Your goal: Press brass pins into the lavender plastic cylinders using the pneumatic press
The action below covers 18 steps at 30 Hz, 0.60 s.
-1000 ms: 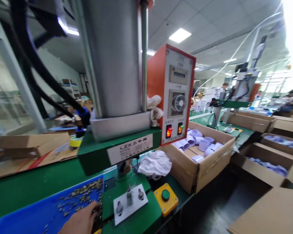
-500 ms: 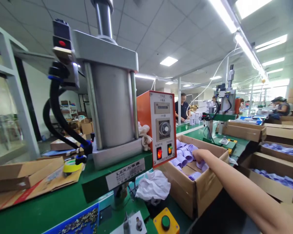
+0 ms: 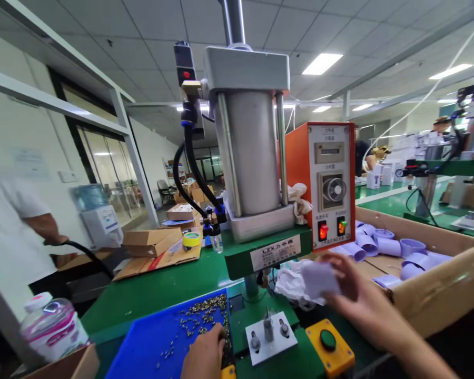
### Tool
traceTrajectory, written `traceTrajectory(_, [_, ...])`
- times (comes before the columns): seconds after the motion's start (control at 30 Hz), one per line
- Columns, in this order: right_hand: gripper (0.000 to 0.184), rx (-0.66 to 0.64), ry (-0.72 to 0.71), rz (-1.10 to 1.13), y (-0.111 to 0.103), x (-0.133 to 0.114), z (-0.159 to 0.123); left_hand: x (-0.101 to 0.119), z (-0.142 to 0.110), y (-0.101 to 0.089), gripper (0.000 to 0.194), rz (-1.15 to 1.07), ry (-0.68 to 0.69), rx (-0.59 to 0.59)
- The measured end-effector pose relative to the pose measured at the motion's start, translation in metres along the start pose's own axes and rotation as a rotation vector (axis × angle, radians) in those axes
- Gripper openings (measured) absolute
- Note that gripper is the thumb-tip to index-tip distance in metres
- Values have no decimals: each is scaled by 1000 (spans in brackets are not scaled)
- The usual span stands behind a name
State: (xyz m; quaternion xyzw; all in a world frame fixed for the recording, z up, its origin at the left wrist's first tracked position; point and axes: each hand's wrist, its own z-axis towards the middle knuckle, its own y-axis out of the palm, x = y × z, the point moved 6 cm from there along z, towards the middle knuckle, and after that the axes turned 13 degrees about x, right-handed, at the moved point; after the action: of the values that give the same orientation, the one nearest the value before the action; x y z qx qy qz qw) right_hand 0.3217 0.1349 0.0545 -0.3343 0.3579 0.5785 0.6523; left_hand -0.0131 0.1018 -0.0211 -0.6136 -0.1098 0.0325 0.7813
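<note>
My right hand (image 3: 353, 295) grips a short lavender plastic tube piece (image 3: 319, 280), slightly blurred, in front of the bench press (image 3: 250, 152). My left hand (image 3: 206, 353) is low over the right side of a blue tray (image 3: 142, 337). Its fingers curl down at a pile of small brass-coloured metal parts (image 3: 205, 310); whatever they pinch is hidden. Between the hands, a white metal plate (image 3: 272, 339) with an upright pin and two bolts sits under the press. A yellow box with a green button (image 3: 328, 341) lies just below my right hand.
A cardboard box (image 3: 438, 310) of lavender tube pieces stands on the right. An orange control box (image 3: 327, 184) is fixed beside the press, with crumpled white plastic (image 3: 292, 281) below. A bottle (image 3: 53, 326) stands at lower left. One person (image 3: 19, 226) is at left, another behind.
My right hand has come out of the cardboard box with a lavender tube piece, moving left towards the press. My left hand has come into view at the blue tray. The view has turned left.
</note>
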Motion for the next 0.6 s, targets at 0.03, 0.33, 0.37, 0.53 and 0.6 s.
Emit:
traceTrajectory(0.03, [47, -57, 40, 54, 27, 4, -16, -1, 0, 0, 20, -7, 0, 2])
traceTrajectory(0.33, [41, -118, -28, -21, 111, 8, -20, -3, -4, 1, 20, -7, -33, 10])
traceTrajectory(0.37, [38, -150, -54, -50, 112, 3, -19, -3, -4, 0, 21, -9, -32, 11])
traceTrajectory(0.53, [26, -270, -223, -253, 116, -26, -19, -3, -4, 1, 20, -11, -16, 30])
traceTrajectory(0.6, [35, -297, -271, -330, 118, -28, -20, -4, -5, 3, 20, -19, -2, 32])
